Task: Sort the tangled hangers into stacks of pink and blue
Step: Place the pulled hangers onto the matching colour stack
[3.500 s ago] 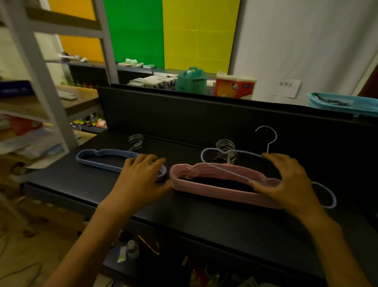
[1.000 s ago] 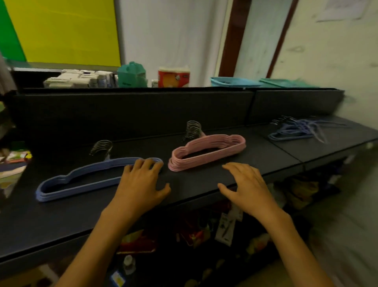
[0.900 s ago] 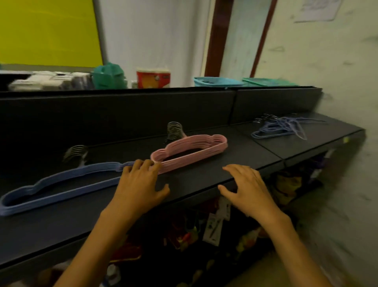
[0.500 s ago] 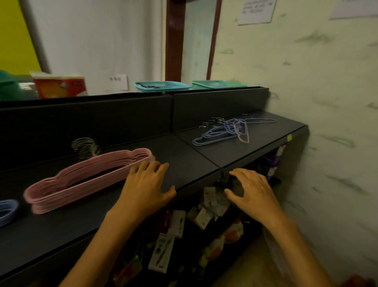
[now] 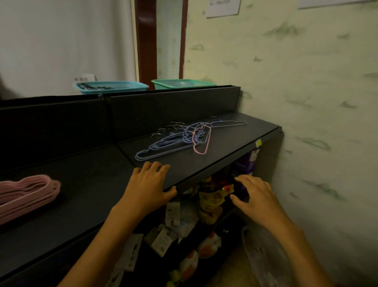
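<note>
Hands: 2, left [image 5: 147, 184] and right [image 5: 254, 196].
Hanger groups on the black shelf [image 5: 92, 194]: 2.
Pink stack [image 5: 26, 194]: 1, at the left edge; its hanger count cannot be read.
Tangle [image 5: 184, 139]: 1, with 1 pink hanger [image 5: 201, 141] among several blue hangers [image 5: 159, 147], too interlaced to count.
Trays behind the shelf: 2, 1 blue tray [image 5: 111, 86] and 1 green tray [image 5: 182, 83].
Paper sheets on the wall: 2, sheet [image 5: 223, 7] and sheet edge [image 5: 335, 1].

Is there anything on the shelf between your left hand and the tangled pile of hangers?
No. In the head view, only bare black shelf top separates the left hand from the tangled pile of blue and pink wire hangers.
</note>
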Available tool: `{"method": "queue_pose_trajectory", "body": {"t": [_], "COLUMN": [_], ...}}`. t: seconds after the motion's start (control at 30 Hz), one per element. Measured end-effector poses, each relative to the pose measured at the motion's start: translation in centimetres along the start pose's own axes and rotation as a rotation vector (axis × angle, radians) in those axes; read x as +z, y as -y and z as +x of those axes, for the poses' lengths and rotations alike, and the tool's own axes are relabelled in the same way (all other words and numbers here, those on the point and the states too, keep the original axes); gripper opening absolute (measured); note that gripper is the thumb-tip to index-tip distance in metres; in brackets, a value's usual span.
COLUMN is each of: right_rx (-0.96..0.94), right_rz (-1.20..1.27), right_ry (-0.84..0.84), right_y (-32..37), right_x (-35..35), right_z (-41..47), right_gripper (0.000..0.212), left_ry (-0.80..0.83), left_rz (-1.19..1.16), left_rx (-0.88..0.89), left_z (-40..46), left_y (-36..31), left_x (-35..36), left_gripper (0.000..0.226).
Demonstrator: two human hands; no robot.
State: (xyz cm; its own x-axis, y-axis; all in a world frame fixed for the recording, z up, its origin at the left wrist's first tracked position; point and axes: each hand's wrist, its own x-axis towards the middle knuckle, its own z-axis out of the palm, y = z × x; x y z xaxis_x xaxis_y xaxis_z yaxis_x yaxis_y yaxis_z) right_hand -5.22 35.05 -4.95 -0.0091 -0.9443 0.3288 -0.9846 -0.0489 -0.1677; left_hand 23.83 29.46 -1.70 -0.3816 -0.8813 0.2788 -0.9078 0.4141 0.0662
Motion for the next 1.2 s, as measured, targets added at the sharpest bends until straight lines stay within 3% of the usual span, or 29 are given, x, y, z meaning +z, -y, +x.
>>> {"method": "queue_pose_trajectory", "body": {"t": [0.27,0.57,0.97,1.2], "right_rx": [-0.008,-0.061,-0.224,-0.354], "right_rz": [0.021,0.035,0.141,0.204], "right_ry": [0.037,0.092,0.087,0.193], "right_y": [-7.8,-15.0,-19.5,-22.5], "right_x": [2.2,3.4,8.1,10.5], "right_z": [7.8,21.3,35.0,42.9], "right_gripper": [0.057,0.061,0.057,0.061], "left_ry": [-0.001,0.068,0.173,0.232], "left_rz": [-0.010,-0.001,0.103,0.159], "left_rx": [-0.012,-0.125,-0.319,-0.507], "left_z": [10.5,24.2,31.3,34.4], "left_y": [-3.4,-5.4,-6.2,-8.8], "left_x": [4.1,6.5,8.9,10.4], "left_gripper": [0.075,0.084,0.091,0.092]}}
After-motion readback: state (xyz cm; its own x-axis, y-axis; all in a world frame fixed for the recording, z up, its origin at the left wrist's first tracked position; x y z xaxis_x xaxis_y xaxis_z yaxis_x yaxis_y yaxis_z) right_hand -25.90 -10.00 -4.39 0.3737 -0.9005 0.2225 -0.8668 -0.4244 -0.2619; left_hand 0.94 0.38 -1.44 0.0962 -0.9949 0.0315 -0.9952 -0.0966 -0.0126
